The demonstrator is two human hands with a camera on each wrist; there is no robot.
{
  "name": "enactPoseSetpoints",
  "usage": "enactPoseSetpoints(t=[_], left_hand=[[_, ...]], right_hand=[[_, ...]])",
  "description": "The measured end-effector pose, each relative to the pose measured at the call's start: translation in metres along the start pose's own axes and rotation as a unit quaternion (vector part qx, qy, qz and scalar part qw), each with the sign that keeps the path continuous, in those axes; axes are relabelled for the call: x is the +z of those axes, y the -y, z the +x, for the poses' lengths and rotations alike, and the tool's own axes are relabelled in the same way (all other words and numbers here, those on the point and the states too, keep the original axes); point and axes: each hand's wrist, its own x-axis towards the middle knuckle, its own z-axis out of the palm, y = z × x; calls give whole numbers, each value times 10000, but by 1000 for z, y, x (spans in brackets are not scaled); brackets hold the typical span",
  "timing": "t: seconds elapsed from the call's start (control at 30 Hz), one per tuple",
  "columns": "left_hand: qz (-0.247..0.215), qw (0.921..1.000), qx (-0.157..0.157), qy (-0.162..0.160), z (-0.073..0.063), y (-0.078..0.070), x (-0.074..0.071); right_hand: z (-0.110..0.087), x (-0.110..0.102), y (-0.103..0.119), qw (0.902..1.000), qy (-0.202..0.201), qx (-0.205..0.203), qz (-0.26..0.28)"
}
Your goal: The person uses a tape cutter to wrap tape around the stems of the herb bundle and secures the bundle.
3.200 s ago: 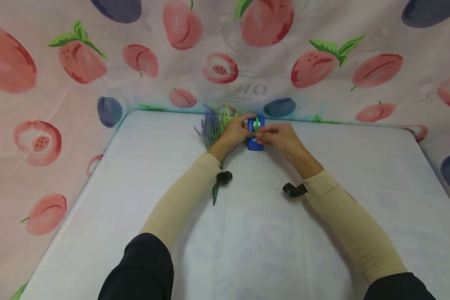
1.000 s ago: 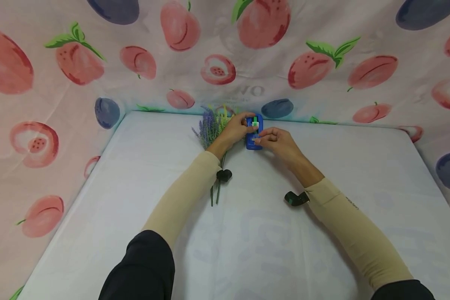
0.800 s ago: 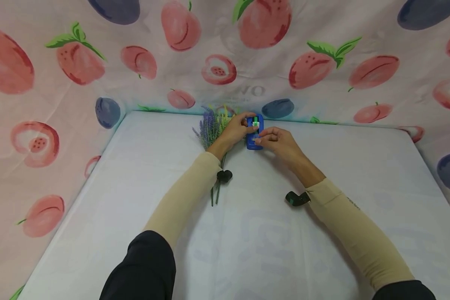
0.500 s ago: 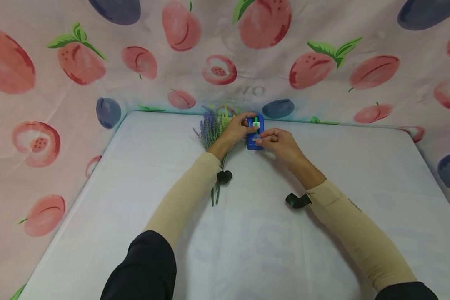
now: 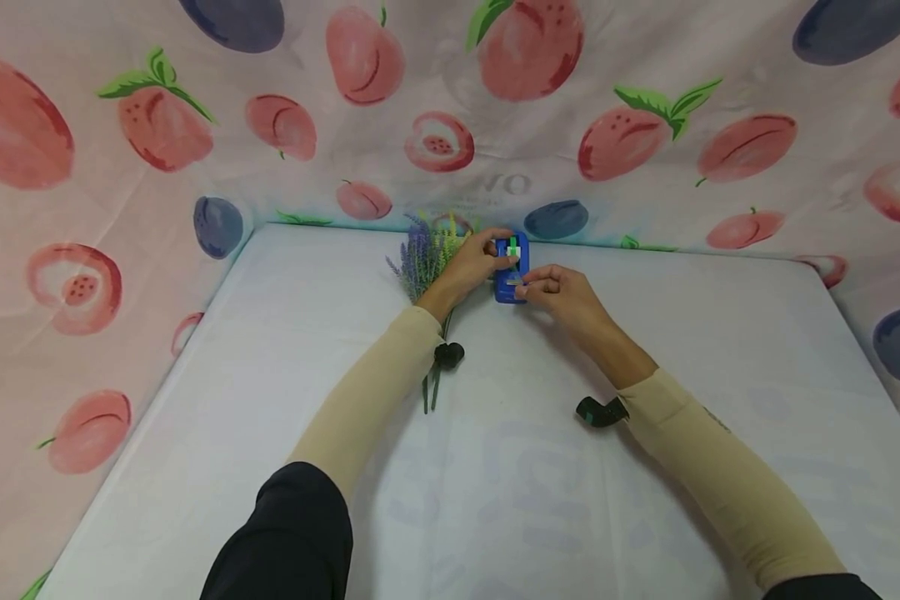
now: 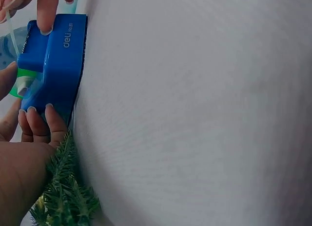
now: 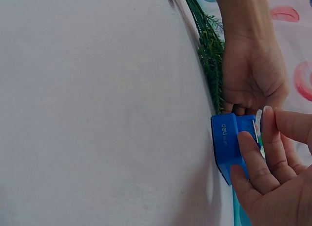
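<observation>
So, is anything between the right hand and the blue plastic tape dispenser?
Nothing visible blocks the right hand: it touches the blue plastic tape dispenser. The purple and yellow flower sprigs lie on the dispenser's other side, by the left hand.

Tabletop point(image 5: 495, 508): dim, grey-white, lit evenly by diffuse light; direction of source cannot be told.
Tan sleeves point(image 5: 363, 387): soft-edged shadows alongside, toward frame centre in head view.
Black cuffs point(image 5: 281, 533): underexposed, fabric detail lost, lower frame.
Blue dispenser point(image 6: 66, 60): lettering legible in left wrist view; soft shadow at lower middle of right wrist view.
Table edge: bowed by lens distortion, both wrist views.
Left wrist view, right side: darkened, surface blurred.
</observation>
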Motion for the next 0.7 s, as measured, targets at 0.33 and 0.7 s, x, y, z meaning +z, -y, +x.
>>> enactPoseSetpoints(t=[0.33, 0.7], left_hand=[[18, 10000, -96, 20, -3, -4, 0], [-76, 9999, -70, 83, -1, -1, 1]], right_hand=[[-8, 2, 3, 9989, 194, 420, 69], [-7, 0, 2, 9958, 497, 770, 22]])
